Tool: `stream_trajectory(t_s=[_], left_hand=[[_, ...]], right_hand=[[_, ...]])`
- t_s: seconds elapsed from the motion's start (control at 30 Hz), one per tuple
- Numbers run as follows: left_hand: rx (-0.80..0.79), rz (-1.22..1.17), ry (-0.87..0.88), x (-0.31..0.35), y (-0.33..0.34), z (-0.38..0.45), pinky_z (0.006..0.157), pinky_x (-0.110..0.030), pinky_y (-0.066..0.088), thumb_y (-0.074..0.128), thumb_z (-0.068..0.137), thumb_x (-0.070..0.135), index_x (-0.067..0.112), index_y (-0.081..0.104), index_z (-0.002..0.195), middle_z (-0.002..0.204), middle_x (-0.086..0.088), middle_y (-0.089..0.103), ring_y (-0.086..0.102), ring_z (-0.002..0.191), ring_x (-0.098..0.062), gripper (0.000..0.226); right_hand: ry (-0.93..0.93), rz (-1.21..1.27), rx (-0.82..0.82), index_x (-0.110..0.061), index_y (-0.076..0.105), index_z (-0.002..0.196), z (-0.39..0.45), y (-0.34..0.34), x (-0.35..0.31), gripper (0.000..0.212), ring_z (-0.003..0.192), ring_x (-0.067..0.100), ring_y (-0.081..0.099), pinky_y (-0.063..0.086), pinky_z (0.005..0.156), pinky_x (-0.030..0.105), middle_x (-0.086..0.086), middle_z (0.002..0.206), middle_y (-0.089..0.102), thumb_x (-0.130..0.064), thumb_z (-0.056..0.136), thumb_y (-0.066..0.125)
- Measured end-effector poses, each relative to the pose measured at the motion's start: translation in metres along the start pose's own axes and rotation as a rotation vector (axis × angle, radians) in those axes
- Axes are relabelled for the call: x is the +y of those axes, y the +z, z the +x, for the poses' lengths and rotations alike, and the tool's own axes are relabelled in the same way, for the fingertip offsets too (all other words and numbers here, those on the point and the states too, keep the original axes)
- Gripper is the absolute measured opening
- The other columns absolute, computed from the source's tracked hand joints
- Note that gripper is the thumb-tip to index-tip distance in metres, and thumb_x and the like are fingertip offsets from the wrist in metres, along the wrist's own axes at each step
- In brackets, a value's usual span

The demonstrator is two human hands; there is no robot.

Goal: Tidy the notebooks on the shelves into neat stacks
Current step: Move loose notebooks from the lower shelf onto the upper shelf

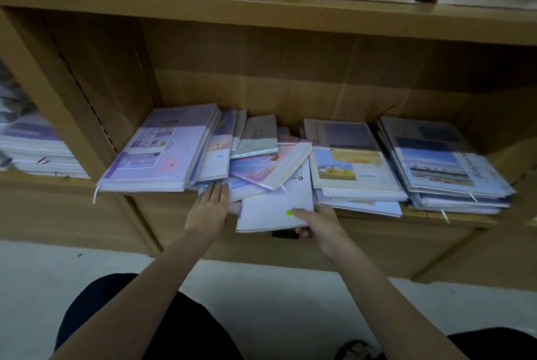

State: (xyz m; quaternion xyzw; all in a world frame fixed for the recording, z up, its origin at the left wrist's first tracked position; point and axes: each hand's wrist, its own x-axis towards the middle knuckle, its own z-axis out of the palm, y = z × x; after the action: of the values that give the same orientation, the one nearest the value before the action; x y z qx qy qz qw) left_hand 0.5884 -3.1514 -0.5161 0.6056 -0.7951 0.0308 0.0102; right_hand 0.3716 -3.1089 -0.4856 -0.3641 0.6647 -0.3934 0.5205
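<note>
The right hand (316, 224) pinches the near edge of a pale lilac flat notebook (276, 205) overhanging the wooden shelf (290, 22), its long axis running near to far. The left hand (210, 205), fingers straight, presses the jumbled middle pile (255, 168) just left.

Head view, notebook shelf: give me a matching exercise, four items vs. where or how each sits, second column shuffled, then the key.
Items
1. left hand
2. right hand
3. white notebook
4. right-end stack

States
A. sticks out past the shelf's front edge, green mark near its corner
B. flat, fingers straight, resting on the loose notebooks in the middle
C. stacked at the far right of the shelf, ribbon hanging off the front
D. grips the white notebook's near corner

Pairs: 1-B, 2-D, 3-A, 4-C
</note>
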Motion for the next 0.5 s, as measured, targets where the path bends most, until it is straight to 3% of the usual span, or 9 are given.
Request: stream_trajectory(t_s=[0.07, 0.1, 0.17, 0.2, 0.33, 0.5], left_hand=[[-0.005, 0.074, 0.01, 0.002, -0.013, 0.008, 0.065, -0.032, 0.055, 0.088, 0.045, 0.006, -0.008, 0.06, 0.112, 0.102, -0.021, 0.065, 0.066, 0.089, -0.032, 0.074], [-0.058, 0.108, 0.017, 0.003, -0.02, 0.011, 0.066, -0.031, 0.054, 0.085, 0.054, 0.007, -0.006, 0.056, 0.119, 0.107, -0.019, 0.063, 0.065, 0.094, -0.03, 0.072], [-0.145, 0.148, 0.023, -0.001, -0.024, 0.019, 0.09, -0.034, 0.046, 0.058, 0.085, 0.006, 0.002, 0.025, 0.143, 0.136, -0.014, 0.044, 0.048, 0.122, -0.028, 0.066], [-0.236, 0.171, 0.033, -0.005, -0.028, 0.023, 0.096, -0.036, 0.042, 0.052, 0.09, 0.007, 0.007, 0.016, 0.146, 0.142, -0.013, 0.039, 0.044, 0.126, -0.029, 0.067], [-0.421, 0.175, 0.053, -0.014, -0.05, 0.035, 0.096, -0.036, 0.042, 0.051, 0.092, 0.014, 0.017, 0.017, 0.147, 0.14, -0.014, 0.04, 0.047, 0.123, -0.03, 0.064], [-0.366, 0.41, 0.078, 0.001, -0.057, 0.024, 0.097, -0.046, 0.041, 0.031, 0.097, 0.0, 0.004, 0.023, 0.143, 0.137, -0.02, 0.045, 0.047, 0.124, -0.037, 0.047]], right_hand=[[-0.058, 0.054, 0.005, 0.0, 0.06, 0.091, -0.006, -0.01, -0.032, 0.005, 0.032, 0.005, 0.044, 0.031, 0.034, 0.016, 0.006, 0.058, 0.055, -0.002, 0.087, 0.057], [-0.102, 0.052, 0.025, -0.001, 0.059, 0.084, -0.008, -0.019, -0.05, 0.005, 0.031, 0.005, 0.041, 0.029, 0.032, 0.016, 0.004, 0.052, 0.052, -0.001, 0.088, 0.056], [-0.165, 0.047, 0.091, -0.003, 0.055, 0.069, -0.011, -0.042, -0.08, 0.019, 0.03, 0.007, 0.037, 0.025, 0.032, 0.015, 0.004, 0.043, 0.045, 0.0, 0.088, 0.054], [-0.189, 0.057, 0.128, -0.004, 0.051, 0.065, -0.014, -0.053, -0.091, 0.023, 0.03, 0.008, 0.036, 0.023, 0.032, 0.015, 0.004, 0.041, 0.043, 0.0, 0.088, 0.054], [-0.254, 0.165, 0.196, -0.005, 0.046, 0.063, -0.027, -0.078, -0.112, 0.028, 0.029, 0.006, 0.034, 0.023, 0.032, 0.015, 0.002, 0.042, 0.042, -0.001, 0.089, 0.053], [-0.402, 0.034, 0.218, -0.008, 0.053, 0.071, -0.044, -0.076, -0.131, 0.021, 0.043, 0.015, 0.04, 0.028, 0.036, 0.019, 0.009, 0.059, 0.047, -0.007, 0.092, 0.052]])
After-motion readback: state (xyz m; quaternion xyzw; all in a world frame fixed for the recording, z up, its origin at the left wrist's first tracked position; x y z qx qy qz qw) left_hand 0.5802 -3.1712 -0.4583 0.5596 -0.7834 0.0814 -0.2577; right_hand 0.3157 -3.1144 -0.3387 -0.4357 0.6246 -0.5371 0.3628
